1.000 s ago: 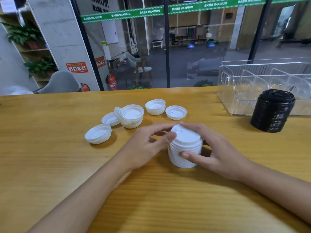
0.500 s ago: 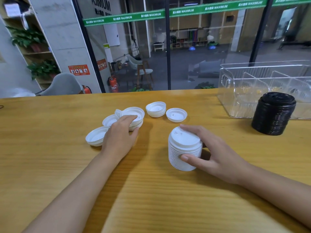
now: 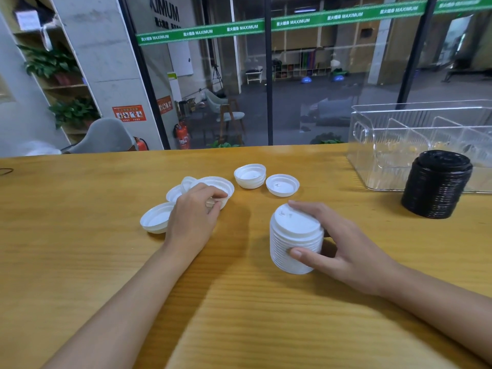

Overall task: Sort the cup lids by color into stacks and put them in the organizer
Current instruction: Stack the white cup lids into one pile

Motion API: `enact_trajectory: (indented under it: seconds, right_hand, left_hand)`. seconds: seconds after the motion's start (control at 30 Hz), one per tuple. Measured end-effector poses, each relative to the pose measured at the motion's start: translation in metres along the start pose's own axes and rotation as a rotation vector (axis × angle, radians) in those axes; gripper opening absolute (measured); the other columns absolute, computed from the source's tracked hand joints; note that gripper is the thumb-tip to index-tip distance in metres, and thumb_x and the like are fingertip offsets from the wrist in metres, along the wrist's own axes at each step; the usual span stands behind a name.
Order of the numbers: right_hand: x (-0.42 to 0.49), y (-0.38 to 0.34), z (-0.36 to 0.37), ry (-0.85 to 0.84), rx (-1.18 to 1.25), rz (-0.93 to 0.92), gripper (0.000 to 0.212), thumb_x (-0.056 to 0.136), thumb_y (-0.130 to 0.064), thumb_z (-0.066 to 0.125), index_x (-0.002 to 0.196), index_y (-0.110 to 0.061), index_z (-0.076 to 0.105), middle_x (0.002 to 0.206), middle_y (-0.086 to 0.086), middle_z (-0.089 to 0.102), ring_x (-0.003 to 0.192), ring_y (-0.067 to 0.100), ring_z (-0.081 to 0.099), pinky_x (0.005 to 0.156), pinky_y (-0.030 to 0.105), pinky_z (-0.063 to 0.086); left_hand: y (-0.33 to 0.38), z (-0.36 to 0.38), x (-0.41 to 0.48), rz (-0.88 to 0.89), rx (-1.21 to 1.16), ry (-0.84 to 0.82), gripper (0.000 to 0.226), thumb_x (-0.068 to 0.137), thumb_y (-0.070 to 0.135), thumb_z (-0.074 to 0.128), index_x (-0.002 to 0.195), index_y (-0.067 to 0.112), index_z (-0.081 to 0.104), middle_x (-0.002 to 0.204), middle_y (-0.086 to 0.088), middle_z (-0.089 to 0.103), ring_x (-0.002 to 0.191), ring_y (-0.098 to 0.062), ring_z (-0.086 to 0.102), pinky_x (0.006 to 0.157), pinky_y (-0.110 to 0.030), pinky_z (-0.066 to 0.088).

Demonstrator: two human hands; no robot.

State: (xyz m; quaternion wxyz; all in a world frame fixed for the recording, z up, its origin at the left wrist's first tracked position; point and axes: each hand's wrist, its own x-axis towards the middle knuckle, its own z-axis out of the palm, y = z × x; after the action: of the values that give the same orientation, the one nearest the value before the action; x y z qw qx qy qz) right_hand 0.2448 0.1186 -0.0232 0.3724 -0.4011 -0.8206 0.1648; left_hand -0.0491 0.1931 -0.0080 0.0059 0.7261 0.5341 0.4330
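A tall stack of white lids (image 3: 294, 239) stands in the middle of the wooden table (image 3: 80, 262). My right hand (image 3: 343, 246) grips it, thumb on the near side and fingers round the back. My left hand (image 3: 193, 218) pinches the rim of a small pile of white lids (image 3: 221, 186) to the left. More white lids lie upturned around it: one at the near left (image 3: 155, 222), a short nested pile (image 3: 250, 175) and a single lid (image 3: 282, 184) further back. A stack of black lids (image 3: 436, 183) stands at the right, in front of the clear organizer (image 3: 372, 145).
The clear organizer has upright dividers and stands against the table's far edge at the right. Behind the table runs a glass wall. A thin dark cable (image 3: 5, 171) lies at the far left edge.
My left hand left the white stack, moved left and back to the small pile of lids, and closed its fingers on the pile's rim. My right hand stayed on the tall stack.
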Motion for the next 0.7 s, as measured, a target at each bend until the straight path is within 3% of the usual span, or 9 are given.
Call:
enact_trajectory:
  seconds: [0.1, 0.2, 0.3, 0.43, 0.57, 0.7]
  right_hand:
    - [-0.001, 0.000, -0.001, 0.001, 0.012, -0.008, 0.067, 0.095, -0.057, 0.065, 0.154, -0.033, 0.044, 0.146, -0.025, 0.052, 0.138, 0.004, 0.051, 0.107, 0.012, 0.038]
    - [-0.001, -0.002, -0.001, 0.009, 0.020, -0.015, 0.067, 0.095, -0.056, 0.065, 0.153, -0.030, 0.046, 0.146, -0.023, 0.053, 0.138, 0.005, 0.051, 0.105, 0.009, 0.036]
    - [0.000, -0.003, -0.001, 0.040, 0.007, -0.037, 0.068, 0.092, -0.055, 0.070, 0.150, -0.026, 0.050, 0.145, -0.020, 0.055, 0.136, 0.005, 0.054, 0.105, 0.011, 0.038]
    - [-0.001, -0.003, -0.001, 0.075, -0.009, -0.057, 0.066, 0.090, -0.051, 0.074, 0.147, -0.022, 0.055, 0.142, -0.016, 0.059, 0.133, 0.004, 0.057, 0.105, 0.013, 0.041]
    - [-0.001, -0.003, 0.000, 0.077, -0.014, -0.050, 0.067, 0.090, -0.051, 0.075, 0.148, -0.023, 0.053, 0.141, -0.017, 0.059, 0.132, 0.003, 0.057, 0.104, 0.013, 0.042]
    - [-0.001, -0.002, 0.001, 0.067, 0.006, -0.002, 0.077, 0.089, -0.050, 0.077, 0.155, -0.033, 0.041, 0.141, -0.025, 0.056, 0.131, 0.002, 0.056, 0.104, 0.013, 0.042]
  left_hand:
    - [0.014, -0.004, -0.005, 0.022, -0.063, -0.007, 0.016, 0.085, 0.008, 0.085, 0.095, 0.019, 0.081, 0.094, 0.011, 0.076, 0.067, 0.014, 0.055, 0.066, -0.014, 0.039]
    - [0.027, -0.007, -0.008, 0.063, -0.085, -0.019, 0.017, 0.082, 0.016, 0.089, 0.095, 0.024, 0.081, 0.086, 0.018, 0.073, 0.077, 0.013, 0.055, 0.068, -0.008, 0.035]
    - [0.038, -0.008, -0.011, 0.154, -0.128, -0.039, 0.029, 0.084, 0.015, 0.088, 0.110, 0.024, 0.080, 0.083, 0.020, 0.065, 0.077, -0.001, 0.054, 0.071, -0.014, 0.043]
    - [0.046, -0.006, -0.012, 0.202, -0.191, -0.051, 0.042, 0.089, 0.013, 0.082, 0.130, 0.019, 0.071, 0.083, 0.007, 0.062, 0.078, -0.014, 0.059, 0.076, -0.022, 0.051]
    - [0.057, -0.008, -0.015, 0.076, -0.293, -0.004, 0.038, 0.092, 0.014, 0.078, 0.128, 0.019, 0.069, 0.080, 0.004, 0.067, 0.078, -0.017, 0.066, 0.075, -0.028, 0.057]
    - [0.066, -0.012, -0.016, -0.130, -0.559, -0.015, 0.036, 0.095, 0.009, 0.071, 0.129, 0.024, 0.068, 0.078, -0.010, 0.068, 0.070, -0.031, 0.070, 0.075, -0.048, 0.062]
